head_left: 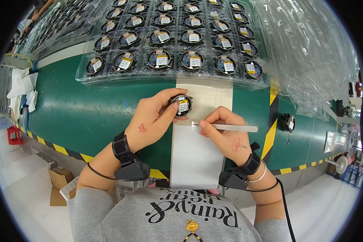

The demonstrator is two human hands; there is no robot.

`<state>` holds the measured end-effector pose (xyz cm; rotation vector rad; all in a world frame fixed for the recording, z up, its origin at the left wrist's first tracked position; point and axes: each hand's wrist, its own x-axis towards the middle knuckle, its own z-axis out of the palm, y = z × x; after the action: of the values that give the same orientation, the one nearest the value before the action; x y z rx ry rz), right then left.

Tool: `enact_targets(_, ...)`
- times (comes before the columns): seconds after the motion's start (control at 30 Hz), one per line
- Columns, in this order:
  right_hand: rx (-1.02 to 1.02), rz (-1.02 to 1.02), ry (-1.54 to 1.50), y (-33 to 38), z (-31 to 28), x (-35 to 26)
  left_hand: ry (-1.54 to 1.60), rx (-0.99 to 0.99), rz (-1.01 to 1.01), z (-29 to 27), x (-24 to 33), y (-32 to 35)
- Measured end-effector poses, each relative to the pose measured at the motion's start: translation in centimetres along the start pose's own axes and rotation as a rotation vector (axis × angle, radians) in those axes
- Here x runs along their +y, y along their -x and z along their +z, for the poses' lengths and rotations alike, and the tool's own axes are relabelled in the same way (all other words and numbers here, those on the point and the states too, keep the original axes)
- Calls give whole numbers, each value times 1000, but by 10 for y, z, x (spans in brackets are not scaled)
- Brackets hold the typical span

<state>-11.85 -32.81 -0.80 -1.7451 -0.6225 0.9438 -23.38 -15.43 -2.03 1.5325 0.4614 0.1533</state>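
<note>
**Near edge of green table: label pick with tweezers, round part in left hand**

On the green table [88, 117], far edge: clear blister trays [173, 44] full of round black parts, each already with a small white-and-yellow label on its face. More clear tray stacks [306, 52] at the far right corner. One loose round part [288, 122] lies alone near the right edge, past the yellow-black stripe.

Centre, running from the trays to the near edge: white label sheet [197, 153]. Far half shows a grid of small cut labels; near half is plain backing.

Left hand [151, 121] is clamped on a round black part [182, 105], thumb and fingers around the rim, face up, held just over the far half of the sheet. It already carries a label on its face.

Right hand [226, 135] is pinched closed on metal tweezers [226, 127], tips pointing left and touching the sheet just below the part. Can't tell whether a label is in the tips.

My read on doing this well:
- Keep tweezers shallow; lift a label by one corner, don't crease it.
- Hold the part level and still, rim grip only, fingers off the face.
- Lay the label down edge first, then press flat to avoid bubbles and skew.
- Sheet is loose; watch it doesn't lift with the tweezers.
</note>
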Motion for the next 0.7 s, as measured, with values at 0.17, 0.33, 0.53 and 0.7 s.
enact_targets(0.17, 50, 0, 61, -1, 8, 5, 31, -60, -16, -1, 1, 0)
enact_targets(0.33, 125, -37, -11, -3, 12, 9, -16, -97, -57, -3, 1, -2)
enact_targets(0.53, 63, 5, 57, -4, 10, 5, -49, -96, -67, -3, 3, -3)
enact_targets(0.7, 66, -81, -15, -1, 7, 11, -89, -104, -43, 0, 3, -4)
